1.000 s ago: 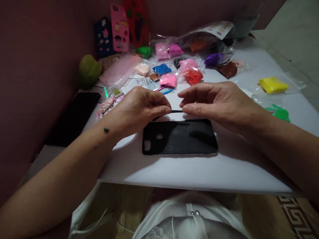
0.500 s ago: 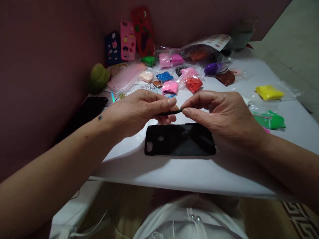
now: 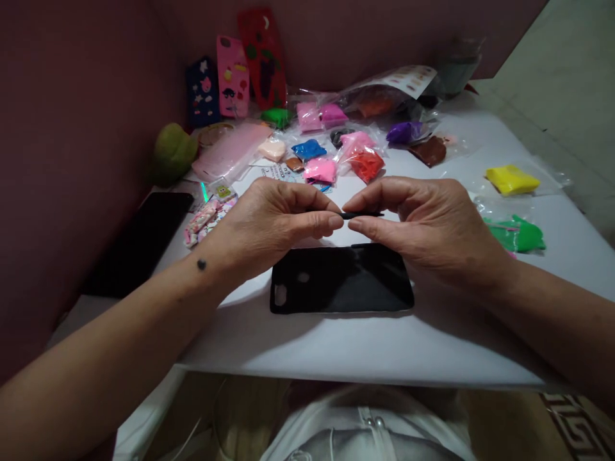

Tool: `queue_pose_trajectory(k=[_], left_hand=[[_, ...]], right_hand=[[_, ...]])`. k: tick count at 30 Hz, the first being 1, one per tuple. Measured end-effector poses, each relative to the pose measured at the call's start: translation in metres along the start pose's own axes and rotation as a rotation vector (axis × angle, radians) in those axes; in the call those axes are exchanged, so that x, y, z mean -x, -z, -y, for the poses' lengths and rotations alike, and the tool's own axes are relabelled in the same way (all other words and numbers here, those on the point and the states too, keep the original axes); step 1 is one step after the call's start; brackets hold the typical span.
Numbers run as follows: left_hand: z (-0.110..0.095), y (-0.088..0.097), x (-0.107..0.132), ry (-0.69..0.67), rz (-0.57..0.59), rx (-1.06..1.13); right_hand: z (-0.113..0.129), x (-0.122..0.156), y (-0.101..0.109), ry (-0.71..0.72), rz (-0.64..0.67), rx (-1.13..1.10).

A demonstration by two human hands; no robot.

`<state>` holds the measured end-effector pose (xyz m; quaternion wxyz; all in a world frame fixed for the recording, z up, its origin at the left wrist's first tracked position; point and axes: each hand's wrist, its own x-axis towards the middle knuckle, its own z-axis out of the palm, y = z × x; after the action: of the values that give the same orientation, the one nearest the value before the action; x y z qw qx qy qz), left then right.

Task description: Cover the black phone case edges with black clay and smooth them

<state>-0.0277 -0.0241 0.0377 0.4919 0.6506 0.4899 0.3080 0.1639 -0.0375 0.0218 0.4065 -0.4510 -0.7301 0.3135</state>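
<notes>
Centrally, your two hands meet over a white table (image 3: 375,349), their fingertips nearly touching. Your left hand (image 3: 281,214) pinches a thin black strip (image 3: 362,214) between thumb and fingers; your right hand (image 3: 427,221) pinches it too, between thumb and forefinger. The strip runs roughly level, above the far long edge of a black phone case (image 3: 343,285), which lies flat just in front of you with its camera opening to the left.

Beyond your hands spread small clear packets, each showing coloured, clay-like stuff inside. Nearest the middle are a hot-pink packet (image 3: 320,171), a blue packet (image 3: 309,149) and a red packet (image 3: 368,166); a cream packet (image 3: 273,150) lies to their left. Further right come a purple packet (image 3: 404,133) and a brown packet (image 3: 429,152). By your right wrist, a clear bag (image 3: 523,235) holds a bright green mass, with a yellow packet (image 3: 513,180) behind it.

At the back, a large clear bag (image 3: 350,97) shows something orange-brown through its plastic, too dim to make out. Beside it at the far right corner stands a clear glass (image 3: 459,72) with greyish liquid in it. At the back left, three decorated cases, dark blue (image 3: 202,93), pink (image 3: 233,77) and red (image 3: 263,61), lean upright against the wall.
</notes>
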Motion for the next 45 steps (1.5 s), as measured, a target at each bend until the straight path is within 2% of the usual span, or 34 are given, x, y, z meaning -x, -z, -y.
queue_pose_trajectory(k=[13,20,26,45], left_hand=[[0.002,0.006,0.004,-0.07,-0.051,-0.187],[0.005,0.003,0.002,-0.08,-0.067,-0.126],[0.002,0.003,0.005,-0.141,-0.108,-0.28],[0.014,0.008,0.002,-0.208,-0.185,-0.286]], right_hand=[[0.002,0.0,0.0,-0.049,-0.019,0.035],[0.003,0.0,-0.002,-0.033,-0.027,0.044],[0.004,0.001,-0.003,-0.054,-0.023,0.049],[-0.001,0.001,0.001,-0.137,-0.029,-0.071]])
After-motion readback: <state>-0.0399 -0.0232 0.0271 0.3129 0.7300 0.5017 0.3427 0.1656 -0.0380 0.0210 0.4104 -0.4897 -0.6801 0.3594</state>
